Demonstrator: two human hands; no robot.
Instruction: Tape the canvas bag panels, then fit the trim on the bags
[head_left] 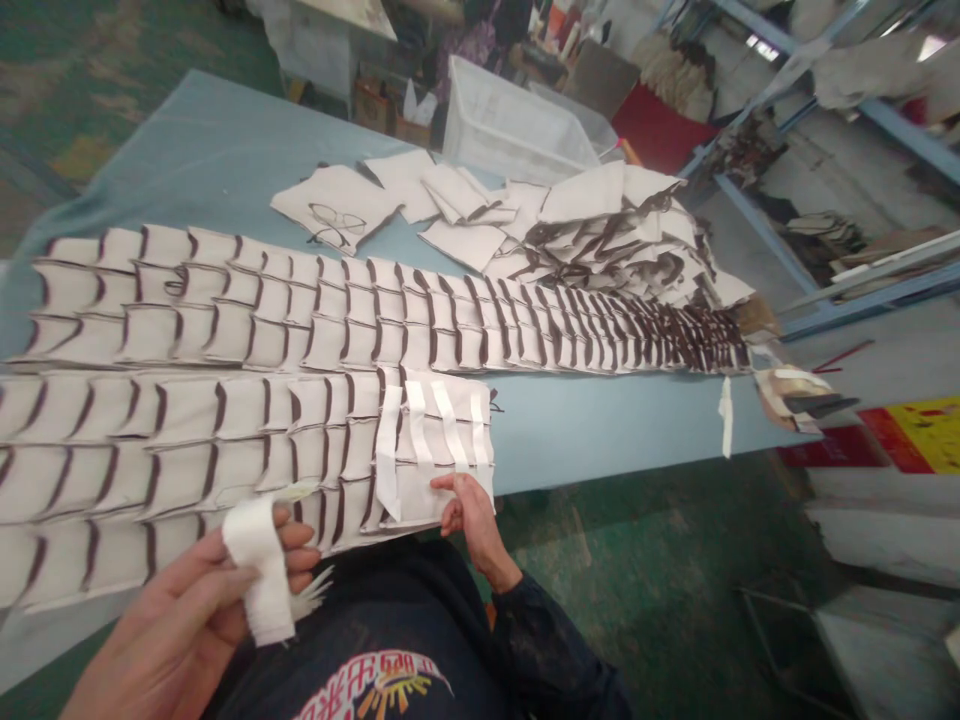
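My left hand [217, 590] is closed on a bundle of white fabric strips [262, 575], held above the near edge of the table. My right hand [472, 525] is at the near right corner of the front row of cream pieces [180, 475], its index finger stretched out over the fabric and the other fingers curled. Whether it pinches anything there is too small to tell. Several white strips [416, 430] lie spaced apart on that corner. Behind, a long row of overlapping cream pieces with dark edges [285, 300] runs across the table.
The blue-covered table [600, 420] bears a heap of loose cream pieces [615, 240] at the back, with eyeglasses [337, 217] on one piece. A white plastic bin [517, 120] stands behind. A single white strip [726, 415] hangs at the right edge. Blue metal shelving [780, 250] rises at the right.
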